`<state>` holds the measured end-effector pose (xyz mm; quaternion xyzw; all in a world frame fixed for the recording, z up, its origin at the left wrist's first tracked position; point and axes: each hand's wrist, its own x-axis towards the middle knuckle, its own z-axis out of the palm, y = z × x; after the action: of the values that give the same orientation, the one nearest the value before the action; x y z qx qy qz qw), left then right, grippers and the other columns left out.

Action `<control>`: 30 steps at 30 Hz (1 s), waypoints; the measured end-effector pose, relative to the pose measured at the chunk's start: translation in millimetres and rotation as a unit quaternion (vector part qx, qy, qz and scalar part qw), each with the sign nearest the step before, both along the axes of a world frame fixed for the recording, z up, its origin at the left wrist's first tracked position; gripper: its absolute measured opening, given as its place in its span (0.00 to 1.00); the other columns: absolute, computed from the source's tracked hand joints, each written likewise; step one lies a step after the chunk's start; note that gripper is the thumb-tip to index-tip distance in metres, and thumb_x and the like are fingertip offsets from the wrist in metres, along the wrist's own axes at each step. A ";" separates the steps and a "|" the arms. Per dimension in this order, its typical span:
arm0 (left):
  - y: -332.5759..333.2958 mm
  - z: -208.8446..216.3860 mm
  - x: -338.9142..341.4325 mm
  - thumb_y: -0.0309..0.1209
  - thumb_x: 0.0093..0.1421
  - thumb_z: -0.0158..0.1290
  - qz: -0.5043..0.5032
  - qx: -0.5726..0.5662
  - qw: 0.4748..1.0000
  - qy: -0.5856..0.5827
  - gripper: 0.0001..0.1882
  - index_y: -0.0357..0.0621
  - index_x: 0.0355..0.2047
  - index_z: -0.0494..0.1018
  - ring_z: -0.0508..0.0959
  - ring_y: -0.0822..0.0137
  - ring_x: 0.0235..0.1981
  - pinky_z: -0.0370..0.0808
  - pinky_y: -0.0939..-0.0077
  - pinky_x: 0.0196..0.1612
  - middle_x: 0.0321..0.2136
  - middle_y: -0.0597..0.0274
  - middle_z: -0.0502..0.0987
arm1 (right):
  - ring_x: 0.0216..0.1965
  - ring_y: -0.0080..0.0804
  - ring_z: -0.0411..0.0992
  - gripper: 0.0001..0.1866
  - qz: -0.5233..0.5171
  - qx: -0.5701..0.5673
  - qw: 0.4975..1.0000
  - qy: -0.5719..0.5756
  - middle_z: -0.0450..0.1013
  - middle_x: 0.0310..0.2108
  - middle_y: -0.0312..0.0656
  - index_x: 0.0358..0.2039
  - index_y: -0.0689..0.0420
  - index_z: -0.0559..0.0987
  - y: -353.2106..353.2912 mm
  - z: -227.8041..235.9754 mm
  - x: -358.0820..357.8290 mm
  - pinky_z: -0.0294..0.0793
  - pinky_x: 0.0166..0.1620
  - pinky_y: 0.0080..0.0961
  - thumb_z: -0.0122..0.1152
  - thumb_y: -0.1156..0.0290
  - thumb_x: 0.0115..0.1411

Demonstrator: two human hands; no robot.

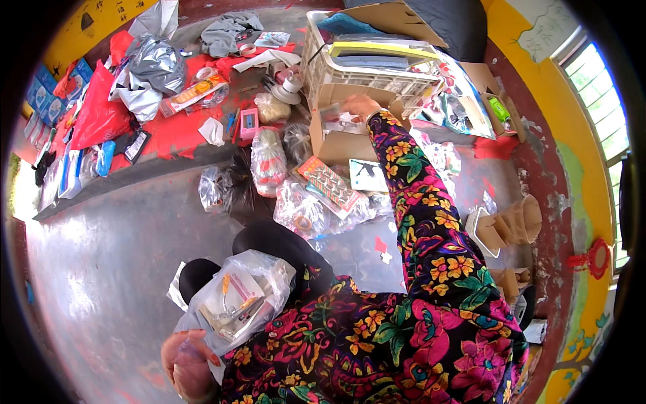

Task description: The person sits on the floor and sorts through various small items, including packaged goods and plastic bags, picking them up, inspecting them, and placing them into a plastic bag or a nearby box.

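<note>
A clear plastic bag (279, 273) lies across my lap with small boxes and packets inside. At its near left edge my left hand (190, 367) is closed on the plastic, with fingers curled. My right arm stretches forward, and my right hand (361, 106) is over the opening of a cardboard box (343, 147). Its fingers point left and down into the box, partly hidden, so I cannot tell whether they grip anything. Something pale and clear shows inside the box beside them.
A white plastic crate (316, 60) with flat items stands behind the box. Bagged goods and a sheet-like orange pack (330, 185) lie before it. A red plastic bag (101, 111) and silver bag (158, 64) sit on the raised ledge. Small cartons (515, 222) line the right wall.
</note>
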<state>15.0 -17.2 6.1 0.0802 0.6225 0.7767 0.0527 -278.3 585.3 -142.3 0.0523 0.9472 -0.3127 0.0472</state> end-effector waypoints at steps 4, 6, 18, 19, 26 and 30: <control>8.0 7.2 2.7 0.45 0.58 0.45 0.008 -0.001 1.000 0.016 0.26 0.36 0.48 0.62 0.69 0.67 0.16 0.66 0.81 0.15 0.37 0.43 0.70 | 0.35 0.30 0.70 0.15 0.082 0.206 0.974 -0.045 0.71 0.35 0.37 0.31 0.52 0.78 -28.8 14.8 -16.7 0.71 0.32 0.26 0.63 0.59 0.42; 10.0 7.1 5.2 0.45 0.58 0.44 0.021 -0.012 1.000 0.006 0.25 0.36 0.48 0.62 0.69 0.67 0.16 0.66 0.81 0.15 0.37 0.43 0.70 | 0.36 0.36 0.71 0.18 -0.015 0.168 0.973 -0.154 0.73 0.36 0.41 0.29 0.52 0.80 -59.0 39.8 -12.1 0.70 0.37 0.27 0.62 0.53 0.42; 8.5 3.1 -2.0 0.43 0.59 0.43 -0.028 -0.004 0.999 0.025 0.23 0.36 0.47 0.62 0.69 0.67 0.17 0.67 0.79 0.16 0.38 0.43 0.70 | 0.43 0.35 0.69 0.39 -0.049 0.128 0.986 -0.099 0.72 0.38 0.46 0.44 0.60 0.72 -41.6 21.1 -2.3 0.66 0.46 0.27 0.68 0.49 0.32; 8.0 4.7 -1.7 0.43 0.59 0.43 -0.029 -0.004 0.999 0.021 0.24 0.36 0.47 0.62 0.69 0.67 0.17 0.67 0.79 0.17 0.38 0.42 0.69 | 0.44 0.36 0.69 0.39 -0.040 0.092 0.989 -0.109 0.72 0.39 0.47 0.45 0.60 0.71 -42.3 22.3 -0.9 0.66 0.46 0.27 0.68 0.50 0.33; 6.5 8.5 -0.7 0.45 0.58 0.44 -0.027 0.009 0.999 0.019 0.27 0.32 0.47 0.61 0.70 0.66 0.18 0.68 0.79 0.17 0.38 0.40 0.69 | 0.46 0.43 0.67 0.37 -0.013 0.075 0.996 -0.054 0.70 0.42 0.52 0.47 0.57 0.70 -55.6 37.4 4.6 0.66 0.47 0.29 0.65 0.55 0.34; 10.5 11.0 -0.5 0.45 0.58 0.44 -0.024 0.019 0.999 0.022 0.28 0.31 0.47 0.61 0.70 0.66 0.19 0.68 0.80 0.18 0.38 0.40 0.69 | 0.43 0.39 0.69 0.33 -0.047 0.118 0.990 0.055 0.71 0.39 0.49 0.46 0.57 0.70 -54.8 56.9 22.6 0.67 0.45 0.27 0.65 0.62 0.36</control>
<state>14.5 -6.7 17.1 0.1129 0.6062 0.7853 0.0557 -255.7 530.6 -85.4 0.0846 0.9751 -0.2034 -0.0260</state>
